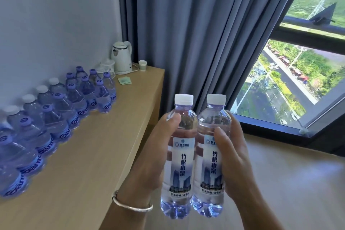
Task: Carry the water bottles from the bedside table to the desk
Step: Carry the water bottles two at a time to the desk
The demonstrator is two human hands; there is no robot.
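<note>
our left hand (149, 155) and right hand (235, 157) each wrap one upright water bottle (179, 158); knocking the crowded desk (104, 145) bottles (61, 110) could topple them.

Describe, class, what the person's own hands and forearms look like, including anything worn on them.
Both hands are bare, without gloves or visible rings. The left hand has a plain silver bangle round its wrist. The right hand and its forearm show no sleeve, watch or jewellery.

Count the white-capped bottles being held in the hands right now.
2. The left bottle is gripped by the left hand; the right bottle is gripped by the right hand. They touch side by side, upright, beside the desk. None looks hidden.
</note>
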